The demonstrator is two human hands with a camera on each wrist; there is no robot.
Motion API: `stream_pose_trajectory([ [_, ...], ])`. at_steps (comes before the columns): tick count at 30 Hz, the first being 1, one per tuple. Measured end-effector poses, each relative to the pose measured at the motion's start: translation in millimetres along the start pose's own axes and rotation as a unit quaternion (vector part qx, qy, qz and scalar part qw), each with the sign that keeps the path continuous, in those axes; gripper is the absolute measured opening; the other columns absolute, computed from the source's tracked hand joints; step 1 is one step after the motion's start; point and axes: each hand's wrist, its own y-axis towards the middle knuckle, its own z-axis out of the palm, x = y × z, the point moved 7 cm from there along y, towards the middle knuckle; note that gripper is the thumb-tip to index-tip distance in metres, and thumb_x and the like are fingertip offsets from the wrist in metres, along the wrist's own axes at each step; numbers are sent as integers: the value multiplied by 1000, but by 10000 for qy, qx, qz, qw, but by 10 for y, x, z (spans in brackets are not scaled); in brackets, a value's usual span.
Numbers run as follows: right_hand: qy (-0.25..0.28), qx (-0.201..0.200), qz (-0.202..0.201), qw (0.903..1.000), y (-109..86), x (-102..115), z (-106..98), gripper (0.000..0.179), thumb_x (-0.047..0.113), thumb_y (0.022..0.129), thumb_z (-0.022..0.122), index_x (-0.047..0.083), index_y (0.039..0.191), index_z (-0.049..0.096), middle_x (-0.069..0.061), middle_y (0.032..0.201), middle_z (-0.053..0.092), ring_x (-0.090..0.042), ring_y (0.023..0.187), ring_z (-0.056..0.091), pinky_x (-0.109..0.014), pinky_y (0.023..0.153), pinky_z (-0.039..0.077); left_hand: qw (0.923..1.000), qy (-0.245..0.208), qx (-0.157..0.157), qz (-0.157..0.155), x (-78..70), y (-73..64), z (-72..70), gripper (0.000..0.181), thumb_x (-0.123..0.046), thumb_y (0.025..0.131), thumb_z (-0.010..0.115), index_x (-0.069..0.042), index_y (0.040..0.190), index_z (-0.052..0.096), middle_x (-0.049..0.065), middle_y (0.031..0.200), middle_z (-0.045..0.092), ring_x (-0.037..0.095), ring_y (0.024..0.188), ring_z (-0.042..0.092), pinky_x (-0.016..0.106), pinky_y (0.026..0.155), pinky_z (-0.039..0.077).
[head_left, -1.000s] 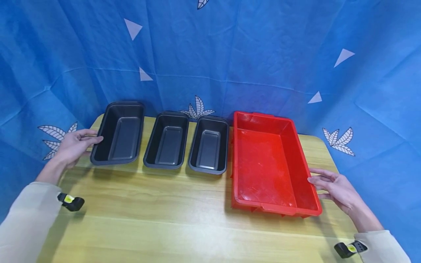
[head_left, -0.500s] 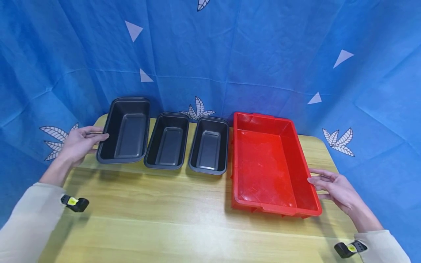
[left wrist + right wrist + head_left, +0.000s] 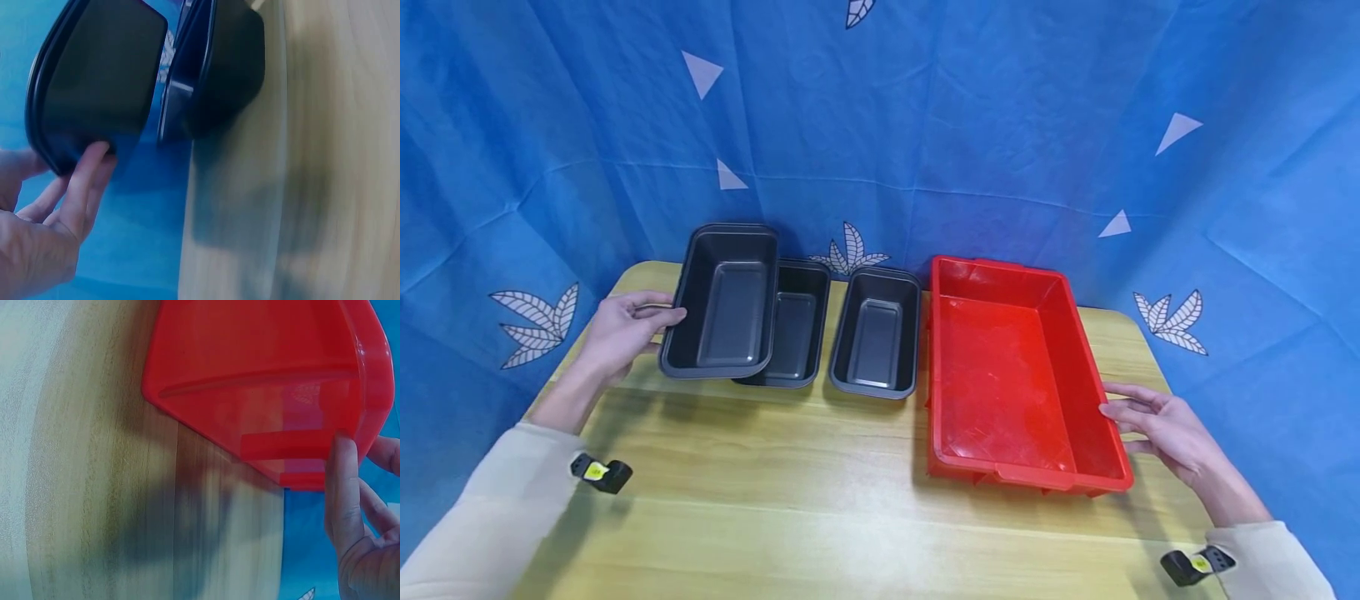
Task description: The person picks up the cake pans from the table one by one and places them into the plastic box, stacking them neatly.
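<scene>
My left hand (image 3: 625, 332) pinches the left rim of a dark grey loaf pan (image 3: 733, 308), thumb on the inside and fingers below. That pan is raised off the table and overlaps a second loaf pan (image 3: 797, 333) in the head view. In the left wrist view the held pan (image 3: 100, 69) hangs apart from the pan beside it (image 3: 231, 69). On the other side, my right hand (image 3: 1172, 433) pinches the right rim of a red plastic bin (image 3: 1007, 383), with the thumb over the edge. The fingers (image 3: 344, 487) lie against its outer wall in the right wrist view.
A third loaf pan (image 3: 877, 333) stands between the second pan and the red bin. The wooden table (image 3: 790, 500) extends in front of them. A blue patterned cloth (image 3: 850, 100) hangs behind the table and at its sides.
My left hand has lifted the loaf pan and carried it right, until it overlaps the second pan in the head view. My right hand and the red bin have stayed in place.
</scene>
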Motion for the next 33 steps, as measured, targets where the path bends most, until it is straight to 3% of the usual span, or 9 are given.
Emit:
stream_pose_trajectory([
  [17,64,-21,21,10000,-7,-1,8,26,22,105,65,45,116,67,20,102,74,-6,92,74,-33,77,69,9983,-580,54,-7,-332,-97,525,54,-28,102,69,3,144,57,-34,88,65,-8,86,64,21,63,59],
  [26,183,-19,16,9998,-12,20,-12,28,19,105,64,46,112,68,18,101,77,-7,90,74,-32,75,69,9956,-915,209,-62,-496,-135,817,52,-24,101,70,2,145,58,-17,100,70,-5,86,65,19,59,57],
  [33,155,24,-5,9999,-7,11,0,26,20,105,65,44,114,68,20,103,75,-7,92,75,-34,77,69,9922,-1184,308,-222,-612,-205,1063,52,-21,101,70,1,147,57,14,131,71,-1,91,67,17,58,59],
])
